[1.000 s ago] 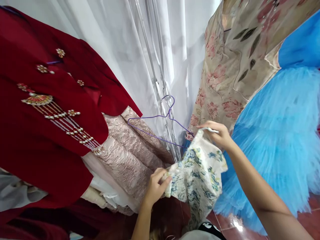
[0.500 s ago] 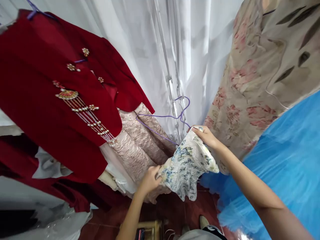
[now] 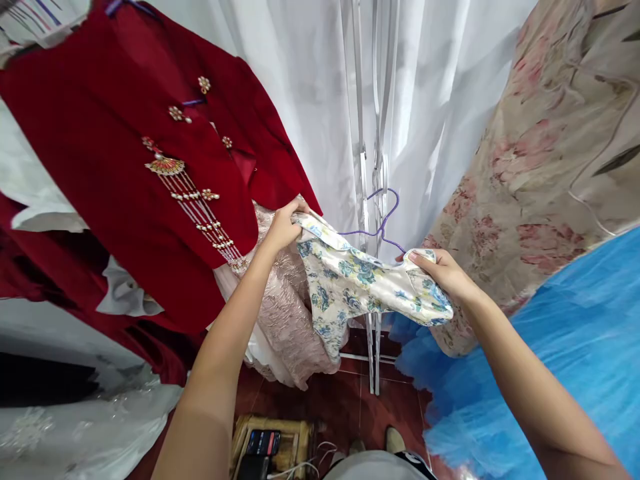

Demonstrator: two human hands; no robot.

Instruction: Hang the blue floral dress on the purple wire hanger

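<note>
Between my hands stretches a small white top with a blue and yellow flower print. My left hand pinches its left shoulder edge, just in front of the pink brocade skirt. At the other shoulder my right hand grips the cloth with the thumb on top, close to the hanger's arm. A purple wire hanger sits behind the top with its hook up. Part of the hanger is covered by the cloth. The hook stands in front of white metal stand poles; I cannot tell whether it hangs on anything.
A red velvet jacket with beaded brooches hangs at left over the pink brocade skirt. On the right are a beige floral dress and blue tulle. White curtain hangs behind. Below stands a bamboo stool holding dark devices and cables.
My left hand has moved up and taken the other shoulder edge. The top, bunched before, is now spread wide across the hanger. The view has shifted slightly left.
</note>
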